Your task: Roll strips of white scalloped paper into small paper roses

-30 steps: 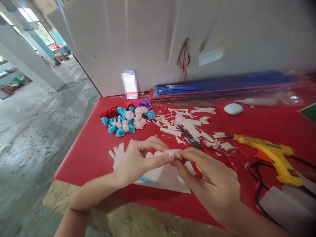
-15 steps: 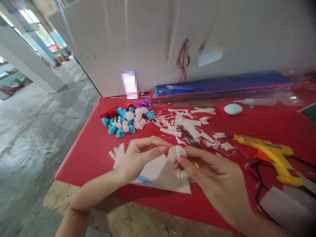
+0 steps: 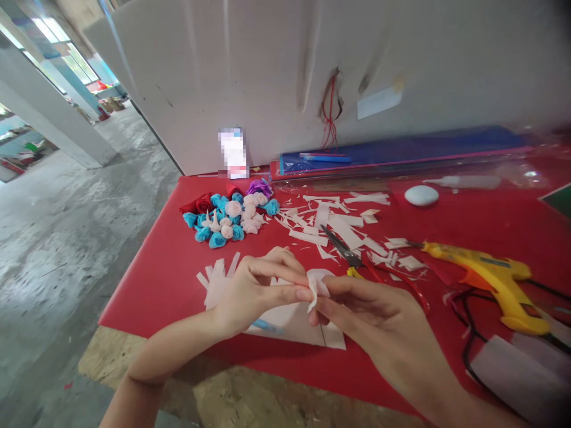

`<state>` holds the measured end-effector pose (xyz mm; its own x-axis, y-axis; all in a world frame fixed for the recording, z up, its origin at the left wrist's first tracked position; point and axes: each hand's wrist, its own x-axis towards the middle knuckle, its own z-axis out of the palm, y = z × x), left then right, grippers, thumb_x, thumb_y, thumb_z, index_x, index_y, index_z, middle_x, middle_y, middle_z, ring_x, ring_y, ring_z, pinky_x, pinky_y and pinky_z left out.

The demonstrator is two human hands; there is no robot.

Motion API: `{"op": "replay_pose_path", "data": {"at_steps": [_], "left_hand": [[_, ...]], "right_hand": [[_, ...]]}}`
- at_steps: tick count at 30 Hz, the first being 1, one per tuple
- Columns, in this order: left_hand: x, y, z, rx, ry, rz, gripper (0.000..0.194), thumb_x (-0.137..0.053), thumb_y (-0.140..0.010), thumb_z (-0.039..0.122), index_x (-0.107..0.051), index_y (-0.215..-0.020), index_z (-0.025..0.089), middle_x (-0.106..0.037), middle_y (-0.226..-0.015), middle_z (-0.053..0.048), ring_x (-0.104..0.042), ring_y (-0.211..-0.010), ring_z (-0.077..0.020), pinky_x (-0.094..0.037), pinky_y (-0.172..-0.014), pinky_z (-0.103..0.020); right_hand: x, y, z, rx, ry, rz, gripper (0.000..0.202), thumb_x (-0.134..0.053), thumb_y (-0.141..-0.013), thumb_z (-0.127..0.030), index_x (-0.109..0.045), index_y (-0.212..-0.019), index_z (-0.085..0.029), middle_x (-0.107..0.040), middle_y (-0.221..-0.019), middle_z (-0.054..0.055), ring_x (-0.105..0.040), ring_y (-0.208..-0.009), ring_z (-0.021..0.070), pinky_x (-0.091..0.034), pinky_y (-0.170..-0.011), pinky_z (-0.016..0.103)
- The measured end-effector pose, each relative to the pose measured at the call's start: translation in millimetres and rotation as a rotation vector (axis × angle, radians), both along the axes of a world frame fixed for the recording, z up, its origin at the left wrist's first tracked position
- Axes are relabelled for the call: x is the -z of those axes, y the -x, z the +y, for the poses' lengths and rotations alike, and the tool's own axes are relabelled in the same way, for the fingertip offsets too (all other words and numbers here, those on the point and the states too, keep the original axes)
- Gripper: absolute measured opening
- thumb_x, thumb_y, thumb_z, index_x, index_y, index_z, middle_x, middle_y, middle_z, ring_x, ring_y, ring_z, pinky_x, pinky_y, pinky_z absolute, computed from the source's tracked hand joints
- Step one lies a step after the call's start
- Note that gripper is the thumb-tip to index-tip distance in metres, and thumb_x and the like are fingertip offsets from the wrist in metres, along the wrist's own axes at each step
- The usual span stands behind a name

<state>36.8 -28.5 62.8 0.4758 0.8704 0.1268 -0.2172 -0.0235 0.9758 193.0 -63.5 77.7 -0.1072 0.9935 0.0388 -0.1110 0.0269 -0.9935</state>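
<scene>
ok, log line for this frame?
left hand + right hand: pinching white petal piece | scissors: on red table | glue gun: on table

No readable text, blurred phone screen (image 3: 234, 153), no legible labels or numbers

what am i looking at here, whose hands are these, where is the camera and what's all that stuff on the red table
These are one person's bare hands, no machine. All three pictures come from a camera worn on that person's head, looking forward and down. The left hand and right hand pinch a small piece of white, paper-like material between their fingertips. On the red table lie a cluster of blue, white, red and purple flowers, white scraps, scissors and a yellow glue gun. A screen, blurred out, leans at the back.
</scene>
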Motion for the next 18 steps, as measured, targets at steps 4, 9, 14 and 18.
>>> {"op": "replay_pose_path", "data": {"at_steps": [4, 9, 14, 18], "left_hand": [[4.2, -2.3, -1.3, -0.021, -0.017, -0.02, 0.005, -0.072, -0.073, 0.029, -0.075, -0.075, 0.033, -0.06, -0.069, 0.001, -0.052, -0.07, -0.0107, -0.046, -0.07, -0.027], [9.5, -7.9, -3.1, -0.115, -0.114, -0.09, 0.007, -0.072, -0.074, 0.025, -0.074, -0.076, 0.031, -0.061, -0.066, 0.002, -0.052, -0.067, -0.0105, -0.045, -0.08, -0.033], [13.1, -10.4, -3.1, -0.219, -0.223, -0.064, 0.003, -0.071, -0.075, 0.026, -0.072, -0.072, 0.027, -0.06, -0.065, 0.003, -0.052, -0.067, -0.0108, -0.036, -0.094, -0.04], [13.5, -10.7, -3.1, -0.254, -0.283, -0.03, 0.008, -0.069, -0.077, 0.026, -0.069, -0.069, 0.024, -0.06, -0.064, 0.002, -0.05, -0.066, -0.0107, -0.04, -0.081, -0.035]], "right_hand": [[2.7, -2.9, -2.8, -0.041, 0.068, 0.064, 0.011, -0.074, -0.069, -0.03, -0.07, -0.06, -0.026, -0.065, -0.05, -0.005, -0.059, -0.047, 0.0075, -0.049, -0.047, 0.011], [5.5, -3.1, -3.3, -0.026, 0.11, 0.072, 0.007, -0.074, -0.069, -0.028, -0.071, -0.063, -0.025, -0.067, -0.055, -0.003, -0.063, -0.051, 0.0096, -0.052, -0.051, 0.014], [7.0, 0.7, -1.7, 0.025, 0.084, 0.048, 0.007, -0.075, -0.063, -0.026, -0.069, -0.064, -0.023, -0.069, -0.056, -0.002, -0.064, -0.051, 0.0119, -0.053, -0.05, 0.017], [10.6, 2.6, -3.2, 0.073, -0.033, -0.061, 0.011, -0.076, -0.059, -0.023, -0.068, -0.065, -0.024, -0.068, -0.057, -0.003, -0.062, -0.051, 0.0117, -0.052, -0.051, 0.018]]}}
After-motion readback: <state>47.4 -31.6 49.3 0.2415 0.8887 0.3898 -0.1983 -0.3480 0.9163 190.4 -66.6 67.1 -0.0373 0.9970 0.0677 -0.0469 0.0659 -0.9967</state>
